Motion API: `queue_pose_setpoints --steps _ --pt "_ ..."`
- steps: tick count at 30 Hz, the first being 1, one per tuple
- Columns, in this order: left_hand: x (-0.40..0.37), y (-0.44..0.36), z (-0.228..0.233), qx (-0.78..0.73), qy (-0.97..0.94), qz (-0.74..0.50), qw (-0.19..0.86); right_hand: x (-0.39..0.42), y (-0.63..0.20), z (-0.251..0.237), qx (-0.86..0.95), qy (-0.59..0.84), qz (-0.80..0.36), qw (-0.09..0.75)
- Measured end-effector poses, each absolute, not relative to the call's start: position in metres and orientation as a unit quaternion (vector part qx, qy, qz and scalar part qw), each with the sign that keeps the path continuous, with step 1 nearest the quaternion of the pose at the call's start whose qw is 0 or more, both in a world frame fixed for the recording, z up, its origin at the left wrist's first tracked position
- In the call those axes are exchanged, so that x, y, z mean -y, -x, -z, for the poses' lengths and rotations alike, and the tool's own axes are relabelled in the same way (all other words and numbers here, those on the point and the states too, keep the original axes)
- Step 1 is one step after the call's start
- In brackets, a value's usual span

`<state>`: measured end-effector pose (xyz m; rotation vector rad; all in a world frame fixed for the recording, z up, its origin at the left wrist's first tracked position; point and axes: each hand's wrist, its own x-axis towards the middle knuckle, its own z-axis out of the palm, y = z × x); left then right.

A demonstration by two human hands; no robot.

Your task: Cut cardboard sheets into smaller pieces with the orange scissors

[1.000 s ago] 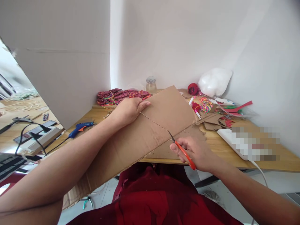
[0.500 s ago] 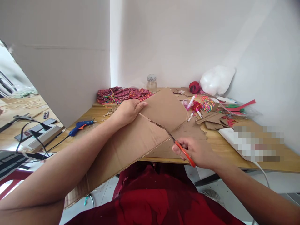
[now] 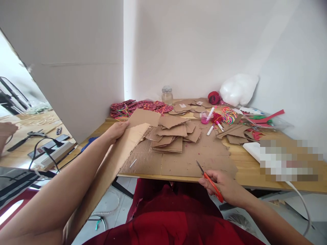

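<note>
My left hand (image 3: 118, 132) grips a large cardboard sheet (image 3: 120, 153) that runs down under my left forearm. A squarish cardboard piece (image 3: 145, 117) extends past my fingers; whether it is still joined to the sheet I cannot tell. In my right hand (image 3: 224, 188) are orange-handled scissors (image 3: 212, 185), their blades together and pointing up-left, clear of the sheet. Between my hands, a pile of cut cardboard pieces (image 3: 170, 137) lies on a flat cardboard base (image 3: 194, 163).
Braided red bundles (image 3: 141, 107) and a glass jar (image 3: 167, 95) stand at the back. Markers (image 3: 211, 129), yarn (image 3: 214, 98) and cardboard scraps (image 3: 236, 132) lie to the right. A power strip (image 3: 51, 151) and a partly hidden blue glue gun (image 3: 89, 143) are at left.
My left hand has moved left and down with the cardboard, uncovering the pile of pieces. The scissors have come out of the cut, and my right hand has shifted right and down.
</note>
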<state>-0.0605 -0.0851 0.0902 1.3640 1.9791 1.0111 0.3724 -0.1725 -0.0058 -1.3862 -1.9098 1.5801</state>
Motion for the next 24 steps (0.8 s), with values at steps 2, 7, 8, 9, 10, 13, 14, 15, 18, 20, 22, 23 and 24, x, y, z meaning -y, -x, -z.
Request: queue_pose_setpoints --steps 2,7,8,9,10,13,14,15,18,20,22,23,24 --pt "0.074 0.055 -0.084 -0.731 -0.487 -0.381 0.288 0.172 -0.371 0.007 0.665 0.484 -0.547 0.152" --pt "0.023 0.005 -0.079 -0.713 -0.507 -0.401 0.271 0.171 -0.361 0.006 0.673 0.479 -0.543 0.152" --pt "0.015 -0.004 -0.078 -0.713 -0.515 -0.399 0.259 0.171 -0.359 0.007 0.671 0.474 -0.548 0.160" --pt "0.008 -0.012 -0.077 -0.715 -0.523 -0.394 0.244 0.171 -0.357 0.008 0.666 0.468 -0.556 0.171" --pt "0.004 -0.019 -0.077 -0.720 -0.529 -0.388 0.225 0.172 -0.354 0.008 0.657 0.461 -0.567 0.184" --pt "0.002 -0.027 -0.081 -0.734 -0.541 -0.374 0.167 0.173 -0.344 0.006 0.620 0.443 -0.605 0.230" --pt "0.003 -0.029 -0.084 -0.736 -0.546 -0.371 0.149 0.173 -0.338 0.003 0.609 0.436 -0.615 0.249" --pt "0.005 -0.031 -0.090 -0.736 -0.552 -0.368 0.134 0.171 -0.332 -0.001 0.600 0.426 -0.622 0.269" --pt "0.012 -0.045 -0.111 -0.718 -0.585 -0.362 0.103 0.162 -0.304 -0.017 0.583 0.382 -0.630 0.343" --pt "0.016 -0.061 -0.123 -0.697 -0.613 -0.362 0.092 0.155 -0.284 -0.026 0.567 0.373 -0.619 0.394" --pt "0.021 -0.077 -0.131 -0.671 -0.640 -0.364 0.086 0.148 -0.267 -0.030 0.521 0.396 -0.613 0.442" --pt "0.023 -0.083 -0.133 -0.655 -0.653 -0.370 0.086 0.145 -0.262 -0.029 0.496 0.404 -0.614 0.461" --pt "0.026 -0.087 -0.133 -0.636 -0.667 -0.378 0.088 0.143 -0.258 -0.028 0.478 0.407 -0.613 0.480"
